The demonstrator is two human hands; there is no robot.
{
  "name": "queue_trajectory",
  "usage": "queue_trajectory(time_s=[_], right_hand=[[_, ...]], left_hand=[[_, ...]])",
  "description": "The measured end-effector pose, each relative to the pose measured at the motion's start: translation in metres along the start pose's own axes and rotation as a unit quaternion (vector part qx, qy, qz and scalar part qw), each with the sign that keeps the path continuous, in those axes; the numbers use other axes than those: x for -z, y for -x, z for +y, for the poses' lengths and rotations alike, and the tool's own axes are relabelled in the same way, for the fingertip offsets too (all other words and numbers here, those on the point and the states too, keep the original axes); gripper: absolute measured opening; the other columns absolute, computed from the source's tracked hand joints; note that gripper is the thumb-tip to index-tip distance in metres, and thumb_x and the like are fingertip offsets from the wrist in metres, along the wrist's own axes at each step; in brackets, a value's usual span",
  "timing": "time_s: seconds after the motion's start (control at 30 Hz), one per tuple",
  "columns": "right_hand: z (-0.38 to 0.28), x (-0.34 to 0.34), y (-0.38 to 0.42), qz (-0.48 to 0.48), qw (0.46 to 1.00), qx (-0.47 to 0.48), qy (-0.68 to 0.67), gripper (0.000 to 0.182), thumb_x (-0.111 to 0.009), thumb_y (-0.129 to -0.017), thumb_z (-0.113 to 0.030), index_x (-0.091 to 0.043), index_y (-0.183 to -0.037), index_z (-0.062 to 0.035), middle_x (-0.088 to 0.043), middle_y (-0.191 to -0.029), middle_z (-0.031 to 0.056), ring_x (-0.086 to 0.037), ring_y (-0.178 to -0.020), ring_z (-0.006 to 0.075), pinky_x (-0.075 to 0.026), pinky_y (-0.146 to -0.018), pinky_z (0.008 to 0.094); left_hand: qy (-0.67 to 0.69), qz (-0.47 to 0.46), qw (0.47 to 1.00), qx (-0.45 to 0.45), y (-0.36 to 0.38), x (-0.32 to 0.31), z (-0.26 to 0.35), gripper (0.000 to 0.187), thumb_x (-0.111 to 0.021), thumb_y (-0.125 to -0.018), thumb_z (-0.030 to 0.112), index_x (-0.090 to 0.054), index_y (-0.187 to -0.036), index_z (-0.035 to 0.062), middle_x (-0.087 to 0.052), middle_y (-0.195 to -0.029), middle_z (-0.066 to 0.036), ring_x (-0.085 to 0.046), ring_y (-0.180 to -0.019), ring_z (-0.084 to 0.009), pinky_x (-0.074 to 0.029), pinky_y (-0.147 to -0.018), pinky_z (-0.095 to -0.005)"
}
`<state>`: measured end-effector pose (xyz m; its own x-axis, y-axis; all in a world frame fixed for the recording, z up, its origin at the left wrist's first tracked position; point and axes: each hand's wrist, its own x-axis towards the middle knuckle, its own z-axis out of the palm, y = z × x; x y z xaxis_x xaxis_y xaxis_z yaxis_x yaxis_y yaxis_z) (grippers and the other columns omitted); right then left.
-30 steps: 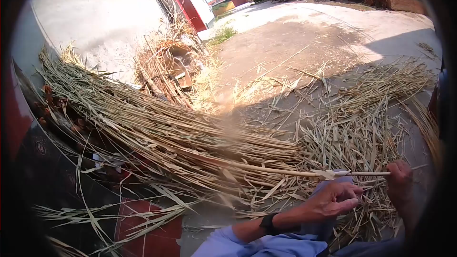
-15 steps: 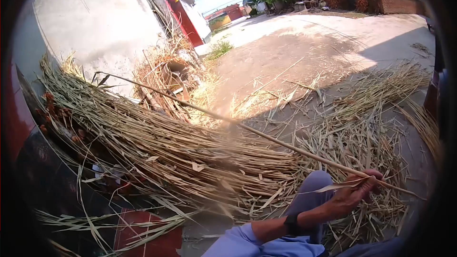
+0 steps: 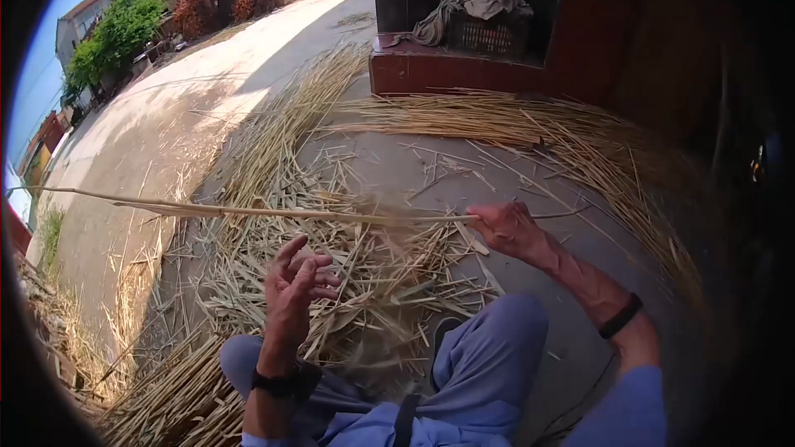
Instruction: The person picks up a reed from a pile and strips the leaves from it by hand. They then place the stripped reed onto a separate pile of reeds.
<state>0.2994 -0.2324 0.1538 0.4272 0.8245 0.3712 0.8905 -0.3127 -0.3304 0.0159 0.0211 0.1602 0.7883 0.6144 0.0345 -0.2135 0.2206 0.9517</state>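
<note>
Right hand [image 3: 507,229] closed around a long pale stalk [image 3: 290,214] stretching across mid-frame from the left edge, left hand [image 3: 291,290] open with fingers parted just below it, leaf litter [image 3: 244,285] behind, heaped stalks [image 3: 497,118] at upper right.

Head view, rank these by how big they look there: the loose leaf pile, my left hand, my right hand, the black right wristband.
Largest: loose leaf pile
Next: left hand and right hand, too close to rank
Smallest: black right wristband
</note>
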Motion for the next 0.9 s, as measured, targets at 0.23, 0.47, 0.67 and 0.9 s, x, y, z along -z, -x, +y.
queue_trajectory(time_s=[0.23, 0.47, 0.67, 0.9], right_hand=[[-0.047, -0.036, -0.007, -0.051, 0.995, 0.071, -0.037, 0.010, -0.056, -0.090, -0.014, -0.053, -0.084, -0.0062, -0.057, -0.073, 0.0152, -0.061, -0.070, 0.0398, -0.048, -0.059, 0.0491], [-0.051, -0.079, -0.005, -0.207, 0.975, 0.034, -0.070, 0.012, -0.057, -0.090, -0.012, -0.052, -0.086, -0.0024, -0.056, -0.081, 0.0174, -0.058, -0.077, 0.0406, -0.046, -0.069, 0.0481], [-0.111, -0.104, -0.032, -0.166, 0.961, 0.064, -0.211, 0.011, -0.057, -0.092, -0.011, -0.055, -0.092, 0.0002, -0.057, -0.082, 0.0197, -0.060, -0.079, 0.0395, -0.047, -0.070, 0.0463], [-0.110, -0.096, -0.044, -0.204, 0.947, 0.074, -0.236, 0.015, -0.058, -0.096, -0.014, -0.060, -0.090, -0.0002, -0.053, -0.067, 0.0156, -0.059, -0.062, 0.0324, -0.047, -0.060, 0.0413]], left_hand=[[0.179, -0.032, 0.973, 0.143, -0.059, 0.002, -0.059, 0.017, -0.058, -0.100, 0.017, -0.057, -0.101, 0.0006, -0.064, -0.085, -0.009, -0.065, -0.068, -0.0192, -0.057, -0.058, -0.0328], [0.156, 0.043, 0.973, 0.167, -0.049, 0.024, -0.089, 0.018, -0.058, -0.101, 0.018, -0.059, -0.093, 0.0022, -0.064, -0.073, -0.007, -0.060, -0.057, -0.0152, -0.053, -0.051, -0.0307], [0.153, 0.118, 0.968, 0.159, -0.039, 0.038, -0.102, 0.007, -0.060, -0.097, 0.010, -0.060, -0.099, 0.0023, -0.064, -0.074, -0.006, -0.060, -0.056, -0.0148, -0.053, -0.049, -0.0292], [0.414, 0.074, 0.899, 0.121, -0.043, 0.069, -0.082, 0.014, -0.058, -0.096, 0.009, -0.061, -0.107, 0.0028, -0.064, -0.085, -0.005, -0.052, -0.068, -0.0139, -0.049, -0.062, -0.0321]])
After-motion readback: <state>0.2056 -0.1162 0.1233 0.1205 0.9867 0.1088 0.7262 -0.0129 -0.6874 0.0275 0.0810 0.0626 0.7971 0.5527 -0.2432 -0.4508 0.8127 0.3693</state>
